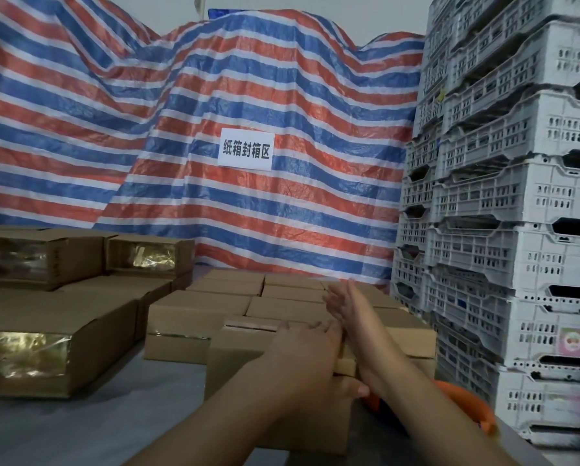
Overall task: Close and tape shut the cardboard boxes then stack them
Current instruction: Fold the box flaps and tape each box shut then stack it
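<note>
Cardboard is filling most of what we are seeing: we are resting our left hand point(310, 351) flat on the top of the nearest cardboard box point(248, 361), which is sitting on the grey table point(90, 428) right in front of us, with the fingers point(318, 329) lying straight and relaxed and the thumb reaching down the box's right edge. We are holding our right hand point(344, 302) just beyond it, over the far right part of the same box, fingers stretched out straight and gripping nothing, though motion is blurring them. More closed boxes point(234, 297) are lying in rows behind, and taller taped boxes point(46, 344) are stacking up at the left. An orange tape dispenser point(463, 403) is peeking out beside our right forearm. White plastic crates point(510, 203) are towering at the right, and a red, white and blue striped tarp point(180, 112) carrying a white sign point(246, 149) is hanging behind everything.
</note>
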The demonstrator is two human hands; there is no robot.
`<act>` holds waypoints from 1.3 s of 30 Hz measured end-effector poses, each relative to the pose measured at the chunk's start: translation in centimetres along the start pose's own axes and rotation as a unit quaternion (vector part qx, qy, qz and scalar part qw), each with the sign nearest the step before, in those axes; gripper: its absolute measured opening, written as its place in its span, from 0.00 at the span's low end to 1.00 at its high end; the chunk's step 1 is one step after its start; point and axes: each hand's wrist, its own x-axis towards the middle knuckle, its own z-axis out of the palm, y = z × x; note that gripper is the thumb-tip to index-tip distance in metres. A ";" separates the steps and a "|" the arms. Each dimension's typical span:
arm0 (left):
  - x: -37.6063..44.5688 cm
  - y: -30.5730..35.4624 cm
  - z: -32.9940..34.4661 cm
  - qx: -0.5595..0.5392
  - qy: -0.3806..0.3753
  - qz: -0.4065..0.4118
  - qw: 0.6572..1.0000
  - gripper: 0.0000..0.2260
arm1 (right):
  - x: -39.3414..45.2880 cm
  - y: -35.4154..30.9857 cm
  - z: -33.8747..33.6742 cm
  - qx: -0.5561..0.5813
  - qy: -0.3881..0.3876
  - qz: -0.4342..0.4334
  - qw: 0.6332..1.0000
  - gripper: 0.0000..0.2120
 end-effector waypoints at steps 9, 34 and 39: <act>-0.1 -0.3 -1.3 -0.117 -0.008 0.003 0.993 0.39 | -1.9 4.8 0.0 0.141 0.087 0.180 0.970 0.26; -8.2 -8.2 5.4 -0.581 0.274 -0.196 0.741 0.26 | -7.5 4.7 0.5 -0.203 -0.044 -0.026 0.978 0.39; -5.7 -9.3 -0.4 -0.515 0.364 -0.262 0.730 0.23 | -4.4 2.0 2.2 -0.133 0.050 -0.060 0.988 0.26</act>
